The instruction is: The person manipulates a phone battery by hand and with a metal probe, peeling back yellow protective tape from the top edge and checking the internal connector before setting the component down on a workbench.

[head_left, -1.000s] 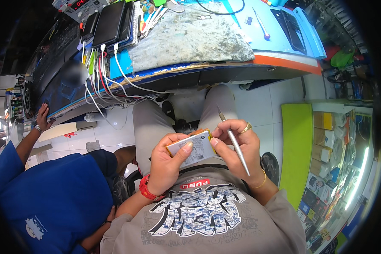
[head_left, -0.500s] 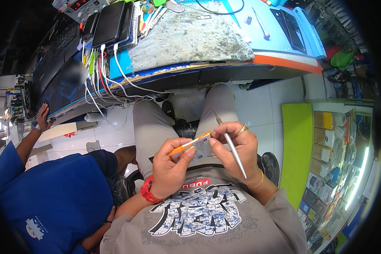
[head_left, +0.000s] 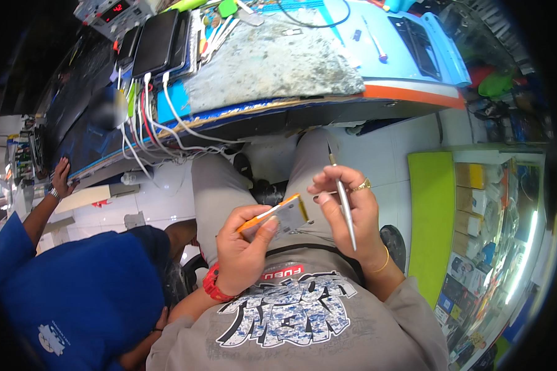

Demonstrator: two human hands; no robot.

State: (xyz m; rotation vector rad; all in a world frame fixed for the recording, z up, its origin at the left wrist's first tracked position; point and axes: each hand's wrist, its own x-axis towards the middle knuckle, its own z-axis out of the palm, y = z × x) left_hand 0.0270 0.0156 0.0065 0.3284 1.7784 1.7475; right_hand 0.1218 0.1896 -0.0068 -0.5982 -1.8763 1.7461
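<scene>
Over my lap, my left hand [head_left: 242,247] is closed on a flat grey phone battery [head_left: 289,219] with an orange edge, thumb on its face and fingers behind. The battery is tilted, its yellowish end toward my right. A small dark tab shows at that end's corner. My right hand [head_left: 360,216], a short way to the right and apart from the battery, holds a slim silver pen-shaped craft knife [head_left: 345,207], its thin tip pointing away from me. A small dark bit shows by the right fingertips; I cannot make out what it is.
Ahead stands a workbench with a stained grey mat [head_left: 272,62], dark phones [head_left: 155,43] on white cables [head_left: 173,114], and a screwdriver [head_left: 377,46] on a blue mat. A person in a blue shirt [head_left: 86,278] is close on my left. A glass display case [head_left: 476,247] stands right.
My right hand has come away from the battery's end, moving slightly up and right with the knife. The battery's end is now uncovered. My left hand has shifted slightly left, still holding it.
</scene>
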